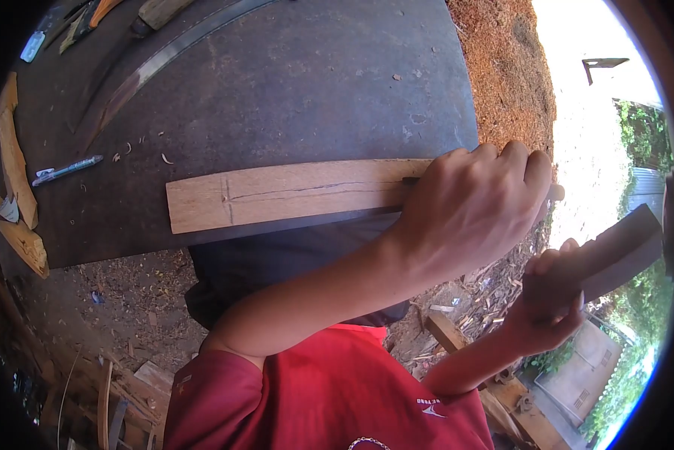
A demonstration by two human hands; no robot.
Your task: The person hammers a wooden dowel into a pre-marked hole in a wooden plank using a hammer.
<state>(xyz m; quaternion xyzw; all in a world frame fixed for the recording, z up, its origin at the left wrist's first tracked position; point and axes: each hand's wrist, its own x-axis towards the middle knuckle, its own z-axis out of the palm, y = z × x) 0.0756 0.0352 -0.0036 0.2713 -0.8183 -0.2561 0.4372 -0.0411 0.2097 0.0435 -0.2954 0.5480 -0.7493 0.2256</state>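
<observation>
Pale wood: found a plank (277, 208) along the near edge of a dark table (277, 97), right of a pen (67, 170). Found left hand (476, 199) closed over its right end, apparently grasping a mostly hidden tool (557, 193); found right hand (551, 311), nearer and farther right, clenched around a dark block (596, 262). Seemed best done with plank steadied flat, tool kept true to the drawn line (307, 189), block held firm and square.

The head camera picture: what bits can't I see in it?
All in the head view:
Slim dark stick: mostly hidden by the left hand.
Pale, flat wooden plank: right end hidden by that hand.
Right hand: palm hidden by the dark brown curved block.
Curved grey metal strip: far end cut off by top edge.
</observation>
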